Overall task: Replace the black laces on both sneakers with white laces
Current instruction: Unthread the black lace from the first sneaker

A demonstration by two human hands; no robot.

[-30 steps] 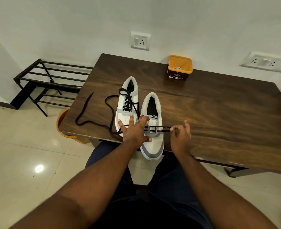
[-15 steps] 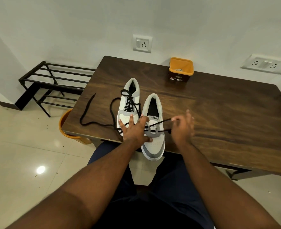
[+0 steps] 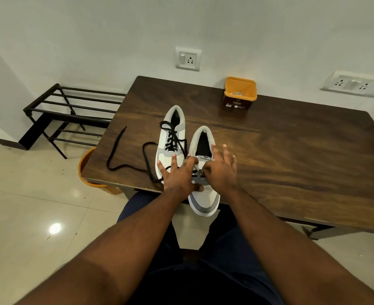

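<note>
Two white-and-grey sneakers stand side by side near the front edge of the wooden table (image 3: 291,164). The left sneaker (image 3: 170,160) has its upper eyelets threaded with a black lace. The right sneaker (image 3: 204,201) juts its toe over the edge, tongue bare. A loose black lace (image 3: 115,155) trails left across the table from under my hands. My left hand (image 3: 178,173) lies flat, fingers spread, pressing on both shoes. My right hand (image 3: 222,170) pinches the lace at the right sneaker's lower eyelets, other fingers fanned out.
An orange tub (image 3: 245,90) with white laces (image 3: 236,93) inside stands at the table's back. An orange bucket (image 3: 87,170) sits on the floor under the left corner. A black metal shoe rack (image 3: 71,111) lines the wall on the left. My legs are under the front edge.
My right hand, which held the black lace stretched out to the right of the shoe, has come back left to the eyelets. My left hand stays pressed on the sneakers.
</note>
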